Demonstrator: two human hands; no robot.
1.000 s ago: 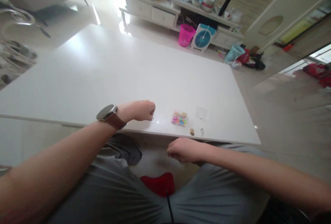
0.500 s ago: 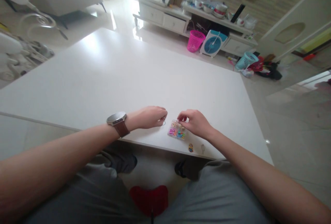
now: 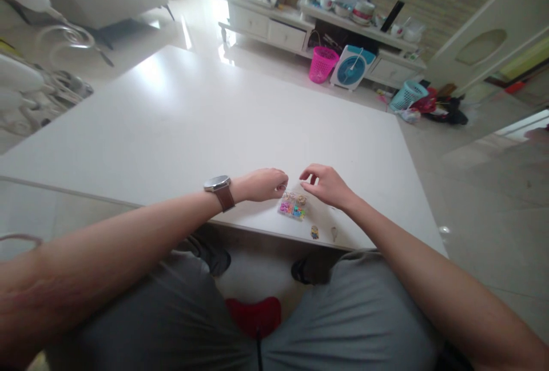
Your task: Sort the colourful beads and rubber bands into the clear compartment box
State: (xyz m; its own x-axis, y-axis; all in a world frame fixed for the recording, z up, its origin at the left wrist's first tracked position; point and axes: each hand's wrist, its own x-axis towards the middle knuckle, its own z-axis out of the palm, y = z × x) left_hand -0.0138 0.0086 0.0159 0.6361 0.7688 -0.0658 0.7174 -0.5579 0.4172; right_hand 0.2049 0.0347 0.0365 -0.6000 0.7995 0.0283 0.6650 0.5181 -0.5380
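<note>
The left grip (image 3: 266, 183) is clenched, its fingertips pinched on a thin loop (image 3: 282, 188) that is mostly hidden. Facing it across a narrow gap, the right grip (image 3: 326, 183) has finger and thumb tips close together; whether anything small sits between them, I cannot tell. The clear box (image 3: 292, 206) lies on the counter (image 3: 240, 125) just on the person's side of both grips, its far edge close by the left fingertips; touching or not is unclear. Bright pieces fill its near compartments. Nearer the person than the right grip lie a yellow-and-blue figure (image 3: 314, 232) and, right of it, a small pale piece (image 3: 334, 234). Behind the left grip, a watch (image 3: 219, 189) circles the wrist.
</note>
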